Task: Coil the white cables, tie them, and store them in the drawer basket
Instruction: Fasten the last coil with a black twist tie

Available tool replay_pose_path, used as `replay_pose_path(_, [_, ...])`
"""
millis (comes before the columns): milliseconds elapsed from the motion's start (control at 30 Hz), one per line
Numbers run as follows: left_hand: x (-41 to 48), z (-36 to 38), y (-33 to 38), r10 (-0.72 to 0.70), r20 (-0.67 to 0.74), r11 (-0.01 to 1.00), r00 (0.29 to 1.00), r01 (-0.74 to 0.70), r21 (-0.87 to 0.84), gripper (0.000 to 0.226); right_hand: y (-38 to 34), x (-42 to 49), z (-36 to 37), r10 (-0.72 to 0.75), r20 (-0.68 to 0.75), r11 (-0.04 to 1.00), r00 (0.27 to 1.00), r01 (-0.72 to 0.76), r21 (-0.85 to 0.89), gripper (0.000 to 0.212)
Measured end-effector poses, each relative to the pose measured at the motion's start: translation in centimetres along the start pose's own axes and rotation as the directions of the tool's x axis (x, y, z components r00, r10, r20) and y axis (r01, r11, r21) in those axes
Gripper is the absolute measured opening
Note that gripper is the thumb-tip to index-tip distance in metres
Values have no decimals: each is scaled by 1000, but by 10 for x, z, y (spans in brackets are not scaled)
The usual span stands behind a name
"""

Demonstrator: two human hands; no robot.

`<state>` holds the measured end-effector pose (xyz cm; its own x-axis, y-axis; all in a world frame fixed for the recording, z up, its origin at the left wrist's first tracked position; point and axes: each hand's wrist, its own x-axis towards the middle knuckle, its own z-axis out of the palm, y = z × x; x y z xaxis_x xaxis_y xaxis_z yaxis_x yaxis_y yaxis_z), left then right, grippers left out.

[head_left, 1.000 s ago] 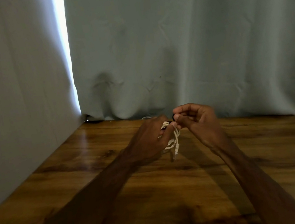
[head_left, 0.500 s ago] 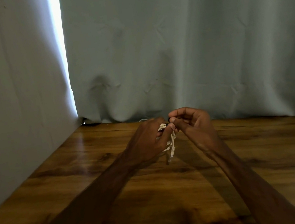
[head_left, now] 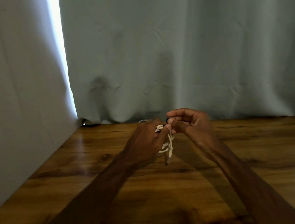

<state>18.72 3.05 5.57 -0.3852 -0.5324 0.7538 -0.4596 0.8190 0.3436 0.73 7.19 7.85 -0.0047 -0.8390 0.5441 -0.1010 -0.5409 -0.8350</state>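
- Head view, counter (head_left: 266,150): brown wood-grain top, closed in at the back and on the left by a grey-green curtain (head_left: 190,46).
- Head view, white cable (head_left: 169,141): a small coil of several loops, held just above the counter between the two hands. One plug end (head_left: 169,156) hangs free below the coil.
- Head view, left hand (head_left: 146,143): fingers curled round the coil from the left, gripping the loops together.
- Head view, right hand (head_left: 189,124): thumb and forefinger pinch a small black tie (head_left: 167,121) at the top of the coil, with the other fingers curled in behind. How far the tie goes round the loops cannot be told.
- Head view, pale loop (head_left: 143,120): it lies at the back edge of the counter, behind the left hand, and may be a second cable.
- Change over the last second: the hands have stayed in place. The right hand has closed in on the left, bringing the tie against the bundle.
- Reading for the task: coiling looks finished for this cable and the tying is under way.
- Drawer basket: not in view, so storing is not yet begun.
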Motion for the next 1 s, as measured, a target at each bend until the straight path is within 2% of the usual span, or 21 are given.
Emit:
replay_pose_path(200, [-1, 0, 3, -36, 3, 999, 999, 36, -18, 28, 0, 1, -2, 15, 2, 1000, 1000, -15, -2, 23])
replay_pose_path(333, [-2, 0, 5, -143, 9, 975, 990, 143, -169, 29, 3, 3, -5, 42, -34, 997, 999, -44, -70, 22])
replay_pose_path(433, [0, 1, 4, -222, 0, 929, 975, 212, -304, 37, 5, 3, -5, 58, 20, 985, 998, -54, -166, 21])
replay_pose_path(567, [1, 4, 1, -355, 12, 825, 935, 319, -467, 45, 4, -2, 1, 101, 135, 982, 986, -77, -173, 27])
replay_pose_path(667, [1, 6, 2, -407, 54, 748, 912, 367, -554, 46, 3, -3, 3, 97, 148, 978, 984, -67, -196, 27])
replay_pose_path(867, [1, 7, 4, -444, 95, 698, 891, 411, -586, 55, 4, -3, 2, 99, 138, 974, 985, -67, -217, 23])
replay_pose_path(1000, [2, 8, 4, -475, 109, 695, 873, 448, -562, 50, 4, -3, 2, 108, 117, 972, 987, -80, -222, 22])
